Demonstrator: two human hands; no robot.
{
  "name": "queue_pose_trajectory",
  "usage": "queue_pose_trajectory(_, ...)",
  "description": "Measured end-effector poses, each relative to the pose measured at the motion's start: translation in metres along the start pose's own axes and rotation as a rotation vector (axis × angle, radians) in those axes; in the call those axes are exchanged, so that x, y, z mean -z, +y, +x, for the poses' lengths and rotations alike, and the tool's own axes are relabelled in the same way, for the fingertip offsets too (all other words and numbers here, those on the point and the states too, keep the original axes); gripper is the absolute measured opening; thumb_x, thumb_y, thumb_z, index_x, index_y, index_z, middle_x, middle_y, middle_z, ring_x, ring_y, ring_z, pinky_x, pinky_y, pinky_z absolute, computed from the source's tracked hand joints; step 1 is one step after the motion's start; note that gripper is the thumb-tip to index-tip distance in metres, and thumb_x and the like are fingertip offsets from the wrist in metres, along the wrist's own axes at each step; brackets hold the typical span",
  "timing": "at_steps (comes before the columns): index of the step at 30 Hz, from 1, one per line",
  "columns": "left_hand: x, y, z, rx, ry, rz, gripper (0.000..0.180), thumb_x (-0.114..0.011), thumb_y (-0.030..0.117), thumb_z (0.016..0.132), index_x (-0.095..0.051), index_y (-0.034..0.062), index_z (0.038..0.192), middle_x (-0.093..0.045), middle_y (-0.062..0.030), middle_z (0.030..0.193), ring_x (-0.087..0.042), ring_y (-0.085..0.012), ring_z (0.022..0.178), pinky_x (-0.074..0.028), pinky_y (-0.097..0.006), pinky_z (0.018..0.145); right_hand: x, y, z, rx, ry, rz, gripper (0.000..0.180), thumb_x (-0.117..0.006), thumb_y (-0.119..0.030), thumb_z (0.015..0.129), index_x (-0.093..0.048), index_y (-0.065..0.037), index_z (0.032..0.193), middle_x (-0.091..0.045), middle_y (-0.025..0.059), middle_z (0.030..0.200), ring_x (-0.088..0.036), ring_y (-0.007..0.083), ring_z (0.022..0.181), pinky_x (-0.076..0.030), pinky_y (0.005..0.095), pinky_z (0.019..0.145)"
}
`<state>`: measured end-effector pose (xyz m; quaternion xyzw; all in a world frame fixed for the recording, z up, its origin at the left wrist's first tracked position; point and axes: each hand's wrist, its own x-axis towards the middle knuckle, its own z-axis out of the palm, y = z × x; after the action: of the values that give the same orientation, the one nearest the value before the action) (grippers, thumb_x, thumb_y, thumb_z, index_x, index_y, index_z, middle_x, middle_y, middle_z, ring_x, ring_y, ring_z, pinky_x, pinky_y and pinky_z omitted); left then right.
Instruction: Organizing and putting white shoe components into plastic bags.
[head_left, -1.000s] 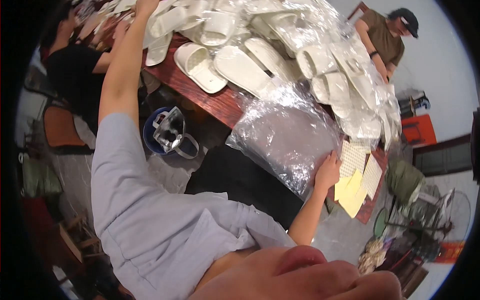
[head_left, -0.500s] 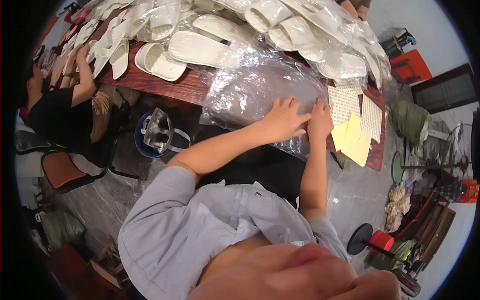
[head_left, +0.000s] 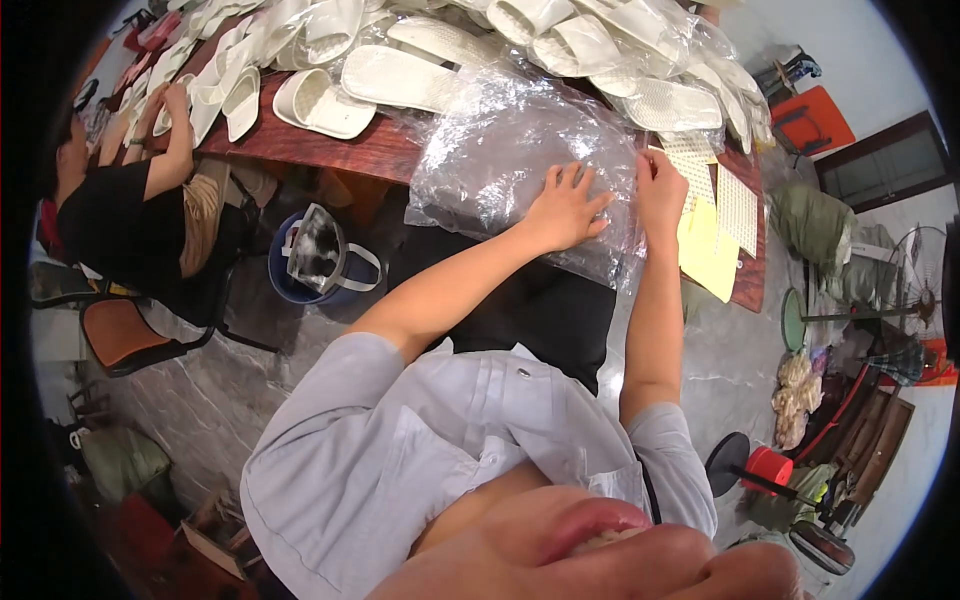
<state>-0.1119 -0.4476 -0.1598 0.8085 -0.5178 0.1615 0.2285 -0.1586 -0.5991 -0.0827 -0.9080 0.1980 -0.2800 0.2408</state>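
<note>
A large clear plastic bag (head_left: 500,150) lies at the near edge of the dark red table. My left hand (head_left: 568,210) rests on the bag with its fingers spread. At the bag's right edge my right hand (head_left: 664,195) is raised, thumb and fingertips pinched together; whatever they hold is too small to make out. Beside and partly behind that hand are sheets of small round stickers (head_left: 738,208) and yellow paper sheets (head_left: 708,258). Beyond the bag lies a white slipper (head_left: 395,80), its front end under or against the plastic.
White slippers (head_left: 640,60), many in clear wrap, are heaped along the far side of the table (head_left: 290,145). To the left, a person in black (head_left: 125,220) sits working, near an orange-backed chair (head_left: 125,320). A blue bucket (head_left: 285,270) stands on the floor below the table.
My right hand has moved up and right, from lying on the bag's edge to a raised pinch. My left hand stays spread on the bag, slightly shifted. The view has shifted a little.
</note>
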Motion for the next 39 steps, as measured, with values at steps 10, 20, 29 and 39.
queue_pose_trajectory(10, -0.005, 0.0, 0.0, 0.026, -0.076, 0.039, 0.049, -0.052, 0.048, 0.089, -0.054, 0.0222, 0.131, -0.044, -0.0216, 0.135, -0.033, -0.0387, 0.129, -0.026, -0.057, 0.104, -0.058, -0.05, 0.098, 0.558, 0.15, -0.313, 0.095, -0.081, -0.009, 0.067, -0.033, -0.036, 0.145, -0.032, 0.021, 0.142, -0.036, 0.04, 0.129, -0.04, 0.0499, 0.093)
queue_pose_trajectory(20, -0.017, 0.0, -0.003, 0.0, 0.081, -0.025, 0.049, -0.062, 0.046, 0.083, -0.06, 0.0207, 0.125, -0.046, -0.0204, 0.132, -0.035, -0.0408, 0.127, -0.029, -0.058, 0.101, -0.065, -0.048, 0.18, 0.471, 0.19, -0.185, 0.076, -0.085, -0.018, 0.062, -0.056, -0.035, 0.13, -0.059, 0.0113, 0.109, -0.056, 0.0286, 0.108, -0.044, 0.0489, 0.088)
queue_pose_trajectory(29, -0.017, -0.004, -0.003, -0.004, 0.103, -0.009, 0.049, -0.062, 0.046, 0.083, -0.06, 0.0212, 0.125, -0.048, -0.0206, 0.132, -0.037, -0.0418, 0.126, -0.03, -0.058, 0.1, 0.025, -0.06, 0.229, 0.286, -0.011, 0.902, 0.036, -0.078, -0.01, 0.078, -0.065, -0.001, 0.111, -0.068, 0.0062, 0.104, -0.062, 0.0148, 0.095, -0.048, 0.0306, 0.086)
queue_pose_trajectory(39, -0.016, 0.0, 0.001, 0.007, -0.001, -0.006, 0.05, -0.057, 0.048, 0.086, -0.057, 0.0222, 0.13, -0.044, -0.0199, 0.138, -0.034, -0.044, 0.13, -0.027, -0.06, 0.104, 0.137, -0.104, 0.122, 0.412, 0.43, 0.93, 0.033, -0.076, 0.0, 0.077, -0.063, 0.006, 0.106, -0.067, 0.0098, 0.096, -0.062, 0.015, 0.085, -0.049, 0.0285, 0.079)
